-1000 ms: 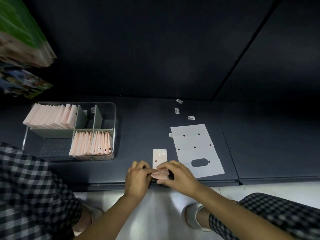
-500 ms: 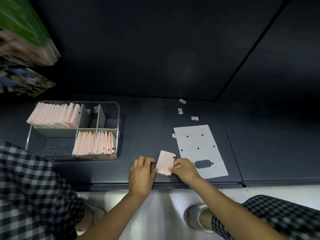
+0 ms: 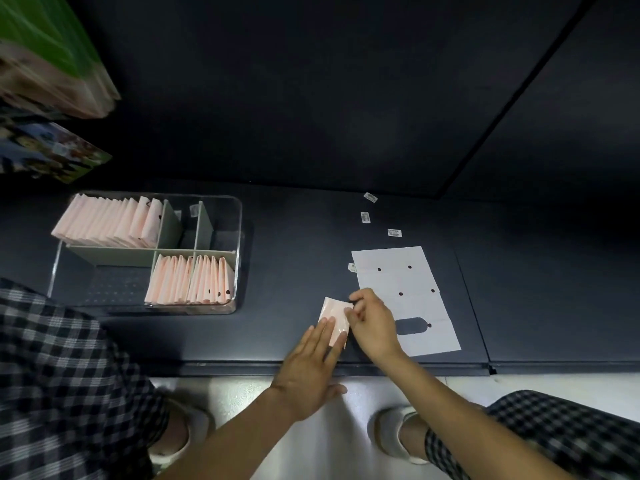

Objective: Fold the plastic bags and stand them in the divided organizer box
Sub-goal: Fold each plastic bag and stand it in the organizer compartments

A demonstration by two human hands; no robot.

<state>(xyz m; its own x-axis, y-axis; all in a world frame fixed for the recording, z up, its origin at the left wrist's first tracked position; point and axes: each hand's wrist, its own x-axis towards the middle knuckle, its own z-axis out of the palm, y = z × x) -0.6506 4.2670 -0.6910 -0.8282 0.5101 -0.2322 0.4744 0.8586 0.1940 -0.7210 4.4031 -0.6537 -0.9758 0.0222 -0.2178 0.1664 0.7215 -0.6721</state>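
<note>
- Two hands work at the near edge of a dark shelf (image 3: 311,237), seen from the head camera.
- The left hand (image 3: 308,372) lies flat with straight fingers, its fingertips pressing the near part of a small folded pink bag (image 3: 333,313) down on the shelf.
- The right hand (image 3: 372,327) has curled fingers and pinches the right edge of the same bag near its far corner.
- The folded bag lies on the shelf between the hands, near the front edge, just left of a flat bag.
- That flat bag (image 3: 415,282) is pale, spread out to the right, with small dark dots and an oval handle hole; the right hand overlaps its left edge.
- A clear box (image 3: 239,258) with grey-green dividers sits well to the left of the hands.
- The far-left compartment holds a row of folded bags (image 3: 107,223) standing on edge, leaning.
- The near-right compartments hold two more groups of standing bags (image 3: 190,282).
- The near-left compartment and the small far-right ones show no pink bags.
- Three small labels (image 3: 365,217) lie scattered on the shelf beyond the flat bag, and a fourth scrap touches its left edge.
- Checked trousers (image 3: 62,375) and pale shoes (image 3: 391,434) show at the bottom, on a light floor.
- Blurred colourful packages (image 3: 52,64) sit at the far left.
</note>
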